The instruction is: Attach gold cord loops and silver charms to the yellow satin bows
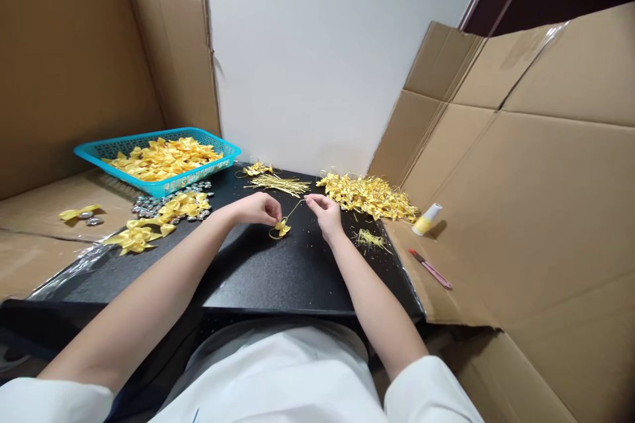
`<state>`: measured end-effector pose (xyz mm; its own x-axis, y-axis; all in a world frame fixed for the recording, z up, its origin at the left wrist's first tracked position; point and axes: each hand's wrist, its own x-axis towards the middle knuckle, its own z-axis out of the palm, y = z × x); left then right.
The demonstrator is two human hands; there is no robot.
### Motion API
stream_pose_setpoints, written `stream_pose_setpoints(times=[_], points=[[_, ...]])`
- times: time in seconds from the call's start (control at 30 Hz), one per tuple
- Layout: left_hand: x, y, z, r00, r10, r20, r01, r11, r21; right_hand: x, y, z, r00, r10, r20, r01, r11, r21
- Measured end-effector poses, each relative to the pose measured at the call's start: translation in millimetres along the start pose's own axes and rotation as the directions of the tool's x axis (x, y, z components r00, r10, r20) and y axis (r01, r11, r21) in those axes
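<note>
A small yellow ribbon bow [282, 229] hangs just above the black table, with a looped gold cord around it. My left hand [260, 209] pinches the bow and cord at the loop. One end of the gold cord [296, 207] runs taut up to the right, where the fingertips of my right hand [325, 213] are closed on it. Behind my hands lies a bundle of cut gold cords [280, 184]. To the right of my right hand is a large heap of yellow bows with cords [370, 197].
A turquoise basket [171, 183] of yellow bows stands at the left. Before it lie loose bows [133, 236] and silver button-like pieces [149, 206]. At right are cord scraps [370, 238], a yellow thread spool [427, 219] and a pink cutter [430, 269]. Cardboard walls [546, 211] flank the table.
</note>
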<state>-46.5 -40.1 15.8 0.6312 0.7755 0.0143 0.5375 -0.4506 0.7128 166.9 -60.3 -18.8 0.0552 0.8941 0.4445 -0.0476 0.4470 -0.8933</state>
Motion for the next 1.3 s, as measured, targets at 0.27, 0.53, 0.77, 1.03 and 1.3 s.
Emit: stream_pose_setpoints(times=[0.27,0.53,0.77,1.03,1.3], points=[[-2.8,1.1,0.6,0.999,0.009,0.031,-0.012,0.995,0.098,4.3,0.2,-4.8,0.993,0.054,-0.105,-0.048,0.997,0.053],[-2.9,0.2,-1.9,0.998,0.055,-0.007,-0.054,0.994,0.096,2.7,-3.2,-3.8,0.994,0.081,-0.076,-0.075,0.995,0.069],[0.4,9.7,6.9,0.988,0.114,-0.101,-0.114,0.993,0.005,-1.3,-8.1,0.6,0.997,0.084,-0.002,-0.083,0.993,0.084],[4.3,14.8,25.2,0.990,0.139,0.027,-0.136,0.985,-0.110,0.5,-5.3,-0.5,0.996,0.088,-0.009,-0.087,0.993,0.074],[4.0,15.1,22.5,0.992,0.127,-0.023,-0.129,0.985,-0.118,6.7,1.4,-6.0,0.990,0.106,-0.098,-0.100,0.993,0.065]])
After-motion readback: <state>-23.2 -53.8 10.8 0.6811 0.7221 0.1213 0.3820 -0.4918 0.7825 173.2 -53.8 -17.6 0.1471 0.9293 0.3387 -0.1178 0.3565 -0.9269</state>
